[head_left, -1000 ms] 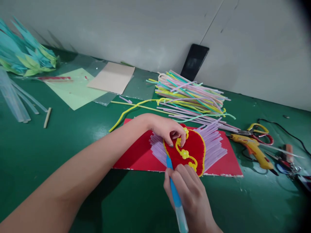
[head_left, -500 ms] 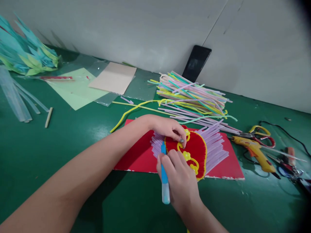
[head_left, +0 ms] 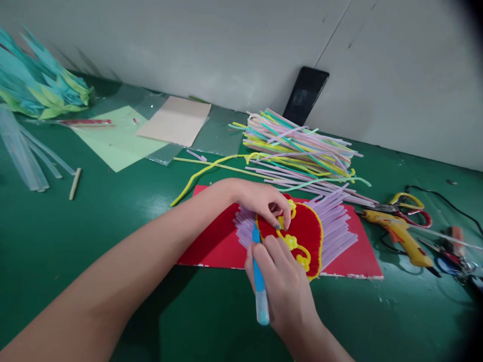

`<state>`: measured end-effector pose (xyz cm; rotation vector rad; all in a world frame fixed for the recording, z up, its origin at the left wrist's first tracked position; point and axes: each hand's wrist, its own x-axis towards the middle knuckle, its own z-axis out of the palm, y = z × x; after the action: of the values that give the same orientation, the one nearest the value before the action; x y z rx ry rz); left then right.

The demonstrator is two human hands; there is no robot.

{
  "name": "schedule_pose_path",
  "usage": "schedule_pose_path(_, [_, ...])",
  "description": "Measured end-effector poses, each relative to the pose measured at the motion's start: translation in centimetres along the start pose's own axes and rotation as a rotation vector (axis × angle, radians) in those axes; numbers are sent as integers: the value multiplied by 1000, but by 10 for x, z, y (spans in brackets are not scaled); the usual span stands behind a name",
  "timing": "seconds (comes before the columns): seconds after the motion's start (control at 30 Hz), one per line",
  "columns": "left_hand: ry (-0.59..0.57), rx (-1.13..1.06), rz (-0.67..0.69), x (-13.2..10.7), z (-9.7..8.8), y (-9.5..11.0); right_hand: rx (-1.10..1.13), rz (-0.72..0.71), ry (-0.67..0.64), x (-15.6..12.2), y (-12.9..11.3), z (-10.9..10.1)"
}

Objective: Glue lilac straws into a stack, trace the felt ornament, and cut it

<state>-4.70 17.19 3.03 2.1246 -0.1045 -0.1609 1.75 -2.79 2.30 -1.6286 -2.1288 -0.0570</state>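
Observation:
My left hand (head_left: 264, 201) reaches over a red felt-like piece (head_left: 305, 226) edged in yellow. Its thumb and forefinger close around part of the yellow curling trim (head_left: 303, 250), which carries small yellow flowers. In a fist-like grip, my right hand (head_left: 283, 276) holds a blue pen-shaped tool (head_left: 259, 281) with a translucent end toward me. The tool's upper tip is at the left edge of the red piece; I cannot make out its exact kind. Lilac strips (head_left: 335, 229) fan out from both sides of the piece, over a red board (head_left: 215, 236).
Behind the board lies a pile of coloured pipe cleaners (head_left: 298, 146), with a phone (head_left: 306, 95) leaning on the wall. To the right are a yellow glue gun (head_left: 400, 236) and scissors (head_left: 407, 203). Paper sheets (head_left: 175, 120) and clear glue sticks (head_left: 22, 151) lie left.
The blue tool and my right hand have shifted slightly right and down. My left thumb has moved a little down and left; the view has turned slightly.

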Motion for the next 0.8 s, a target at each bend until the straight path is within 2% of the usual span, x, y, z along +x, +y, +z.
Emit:
schedule_pose_path(0.23, [-19,-12,0,1,0,1,73,23,68,-14,-4,-10])
schedule_pose_path(0.53, [-27,0,-50,1,0,9,57,25,21,-10,2,2])
schedule_pose_path(0.8, [-32,21,-48,1,0,8,79,54,6,-19,-3,-10])
